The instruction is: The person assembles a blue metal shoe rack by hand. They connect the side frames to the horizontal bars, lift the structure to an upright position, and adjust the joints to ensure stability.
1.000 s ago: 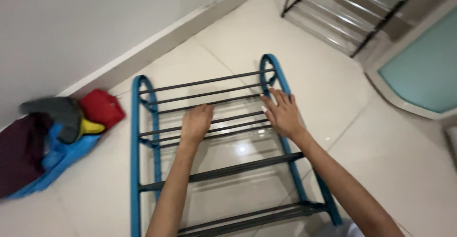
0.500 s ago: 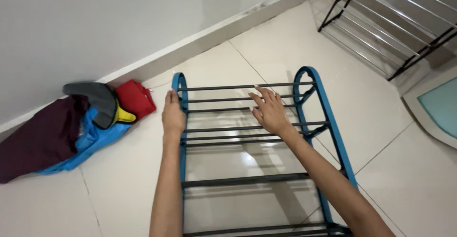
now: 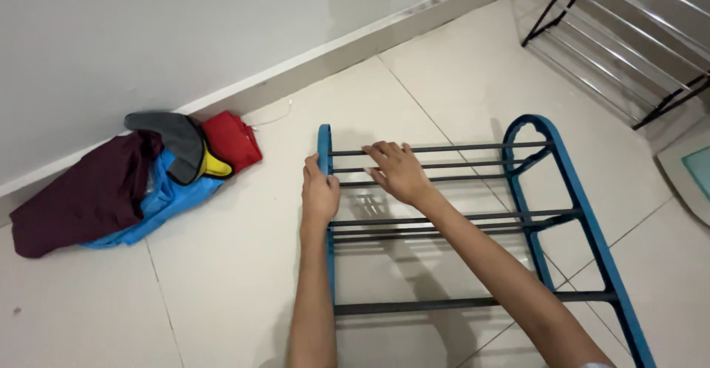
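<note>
While a blue-framed shoe rack with dark crossbars lies flat on the pale tiled floor, both hands rest on its far left end. The left hand is wrapped around the left blue side rail, fingers curled over its edge, just near of the rail's rounded top. The right hand lies palm down across the second and third dark bars, fingers spread and pointing left, touching the bars but not closed around any of them. To the far left, against the white wall, sits a heap of cloth in maroon, blue, grey, yellow and red. At the far right stands a black rack with silver bars.
</note>
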